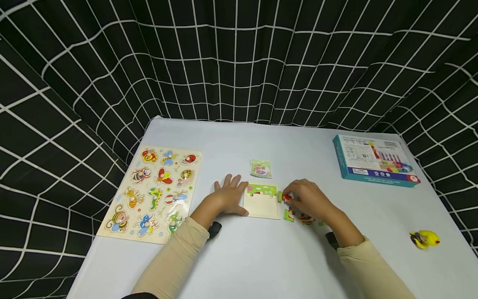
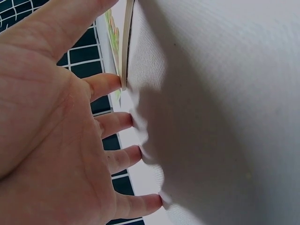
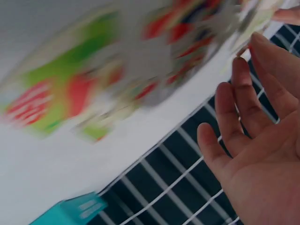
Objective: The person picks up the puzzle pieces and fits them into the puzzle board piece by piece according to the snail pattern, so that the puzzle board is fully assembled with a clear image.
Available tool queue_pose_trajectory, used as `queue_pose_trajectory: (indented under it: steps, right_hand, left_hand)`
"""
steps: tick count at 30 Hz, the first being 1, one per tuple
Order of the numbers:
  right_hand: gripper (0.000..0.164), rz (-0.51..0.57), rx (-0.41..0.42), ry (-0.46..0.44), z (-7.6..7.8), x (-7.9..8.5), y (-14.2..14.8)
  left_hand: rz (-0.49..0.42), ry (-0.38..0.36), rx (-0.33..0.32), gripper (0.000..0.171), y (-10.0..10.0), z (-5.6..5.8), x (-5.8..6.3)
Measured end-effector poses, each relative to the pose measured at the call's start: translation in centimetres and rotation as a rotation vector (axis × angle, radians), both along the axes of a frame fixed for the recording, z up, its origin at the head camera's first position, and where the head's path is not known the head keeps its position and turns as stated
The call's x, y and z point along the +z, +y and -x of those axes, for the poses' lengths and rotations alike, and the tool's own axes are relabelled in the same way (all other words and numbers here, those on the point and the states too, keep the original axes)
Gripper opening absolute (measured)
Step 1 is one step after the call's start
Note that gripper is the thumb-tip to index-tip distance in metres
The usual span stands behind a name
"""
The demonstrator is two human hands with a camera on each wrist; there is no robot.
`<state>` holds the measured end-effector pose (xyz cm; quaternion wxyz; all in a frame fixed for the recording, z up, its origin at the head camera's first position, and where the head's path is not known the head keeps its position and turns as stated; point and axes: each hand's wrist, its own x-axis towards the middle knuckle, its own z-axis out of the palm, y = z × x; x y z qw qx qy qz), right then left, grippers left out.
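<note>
A square wooden puzzle tray [image 1: 260,208] lies on the white table, with a green strip of picture along its far side and bare wood below. My left hand [image 1: 223,199] is spread at its left edge, thumb and index finger touching the rim; the left wrist view shows the other fingertips [image 2: 126,159] resting on the cloth. Just right of the tray, my right hand [image 1: 310,200] pinches a small green-and-red puzzle piece [image 1: 286,197] between thumb and fingers. Loose puzzle pieces [image 1: 289,214] lie under and beside that hand, blurred in the right wrist view.
Behind the tray lies a small picture card [image 1: 261,168]. A large insect peg board [image 1: 145,194] takes up the table's left side. At the back right is a teal-edged box [image 1: 377,160], and a yellow toy [image 1: 425,239] sits near the right edge. Black grid-patterned cloth [image 1: 239,62] surrounds the table.
</note>
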<state>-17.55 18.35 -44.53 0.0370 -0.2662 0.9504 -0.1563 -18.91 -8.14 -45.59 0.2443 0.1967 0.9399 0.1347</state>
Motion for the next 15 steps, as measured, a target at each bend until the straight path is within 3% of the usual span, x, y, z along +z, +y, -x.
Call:
queue_pose_trajectory:
  steps: [7,15]
  right_hand:
    - [0.031,0.023,0.176,0.113,0.2,-0.1,-4.5]
    - [0.029,-0.02,0.188,0.132,0.3,-0.8,-6.9]
  left_hand:
    - [0.024,-0.003,-0.003,0.098,0.1,-0.1,0.1]
    - [0.046,0.0,-0.008,0.097,0.2,-0.1,0.2]
